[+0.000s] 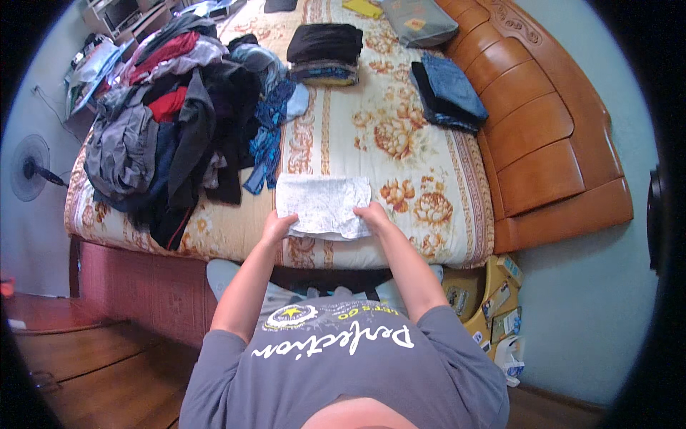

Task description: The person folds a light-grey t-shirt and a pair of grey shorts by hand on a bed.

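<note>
A folded whitish-grey speckled garment [321, 204] is at the near edge of the bed, in front of my body. My left hand [279, 224] grips its left side near the lower corner, thumb on top. On the opposite side my right hand [372, 217] pinches the right edge in the same way. The fingers of both hands are mostly hidden under the cloth. Whether the garment rests fully on the bed or is slightly lifted, I cannot tell.
A large heap of loose clothes [179, 121] covers the bed's left side. Beyond the garment stands a folded dark stack [324, 53]. Folded jeans [451, 89] lie by the brown headboard [532, 121], with a grey bag [419, 23] farther back. A fan [30, 168] stands at left.
</note>
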Demonstrator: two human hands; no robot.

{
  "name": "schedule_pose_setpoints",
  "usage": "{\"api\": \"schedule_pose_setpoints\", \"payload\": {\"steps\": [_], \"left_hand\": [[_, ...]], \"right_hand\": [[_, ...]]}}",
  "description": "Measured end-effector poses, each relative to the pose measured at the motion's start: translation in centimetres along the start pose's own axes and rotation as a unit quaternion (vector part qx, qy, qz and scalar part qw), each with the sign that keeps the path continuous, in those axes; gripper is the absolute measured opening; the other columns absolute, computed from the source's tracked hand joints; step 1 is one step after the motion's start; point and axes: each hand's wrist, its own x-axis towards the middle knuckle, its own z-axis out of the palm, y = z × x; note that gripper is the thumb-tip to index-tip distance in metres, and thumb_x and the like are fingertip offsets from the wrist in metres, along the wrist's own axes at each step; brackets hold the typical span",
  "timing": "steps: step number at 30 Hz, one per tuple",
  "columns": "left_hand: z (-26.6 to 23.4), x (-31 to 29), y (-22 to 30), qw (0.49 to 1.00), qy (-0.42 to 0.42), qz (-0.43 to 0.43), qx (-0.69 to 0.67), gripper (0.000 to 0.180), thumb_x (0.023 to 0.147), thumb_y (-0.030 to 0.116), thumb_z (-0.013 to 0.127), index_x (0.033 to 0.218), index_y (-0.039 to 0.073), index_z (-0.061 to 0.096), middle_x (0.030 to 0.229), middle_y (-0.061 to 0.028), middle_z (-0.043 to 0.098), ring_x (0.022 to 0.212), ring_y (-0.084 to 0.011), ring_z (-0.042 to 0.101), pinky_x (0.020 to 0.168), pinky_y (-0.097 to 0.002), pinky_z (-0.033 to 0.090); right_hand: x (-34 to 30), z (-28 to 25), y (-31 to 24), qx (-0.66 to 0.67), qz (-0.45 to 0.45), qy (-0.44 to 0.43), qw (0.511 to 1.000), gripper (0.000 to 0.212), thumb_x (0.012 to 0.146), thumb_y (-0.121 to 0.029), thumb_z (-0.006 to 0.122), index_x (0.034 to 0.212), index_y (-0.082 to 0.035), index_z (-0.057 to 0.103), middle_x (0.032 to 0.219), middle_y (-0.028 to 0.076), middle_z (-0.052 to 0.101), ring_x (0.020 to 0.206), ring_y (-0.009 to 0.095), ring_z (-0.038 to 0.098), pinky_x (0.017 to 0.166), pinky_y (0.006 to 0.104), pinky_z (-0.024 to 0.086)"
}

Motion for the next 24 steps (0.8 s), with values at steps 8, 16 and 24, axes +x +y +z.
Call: {"api": "schedule_pose_setpoints", "payload": {"steps": [8, 16, 24], "left_hand": [[4.1, 2.7, 17.4, 0.999, -0.028, -0.025, 0.023, 0.021, 0.076, 0.007, 0.058, 0.096, 0.005, 0.055, 0.081, -0.0043, 0.059, 0.062, -0.0132, 0.055, 0.048, -0.0262, 0.045], [8.8, 20.6, 37.9, 0.990, -0.026, 0.141, 0.009, 0.019, 0.079, 0.009, 0.059, 0.096, 0.002, 0.055, 0.079, -0.0048, 0.058, 0.062, -0.0120, 0.054, 0.042, -0.0195, 0.038], [10.8, 39.6, 39.5, 0.981, -0.001, 0.181, -0.076, 0.025, 0.086, 0.020, 0.059, 0.105, 0.004, 0.055, 0.099, -0.0078, 0.057, 0.088, -0.0199, 0.054, 0.070, -0.0331, 0.046]], "right_hand": [[0.5, -3.7, -13.4, 0.108, -0.028, -0.061, 0.992, 0.024, 0.085, -0.005, 0.056, 0.107, 0.002, 0.057, 0.101, 0.013, 0.063, 0.089, 0.022, 0.061, 0.077, 0.0352, 0.050], [13.9, -6.6, -39.6, -0.029, -0.177, 0.050, 0.982, 0.022, 0.081, -0.006, 0.061, 0.102, 0.000, 0.059, 0.093, 0.011, 0.064, 0.077, 0.021, 0.063, 0.063, 0.0354, 0.051], [36.5, -9.1, -44.6, 0.008, -0.315, 0.187, 0.930, 0.029, 0.078, -0.007, 0.065, 0.104, 0.003, 0.057, 0.091, 0.010, 0.064, 0.072, 0.020, 0.063, 0.059, 0.0326, 0.052]]}}
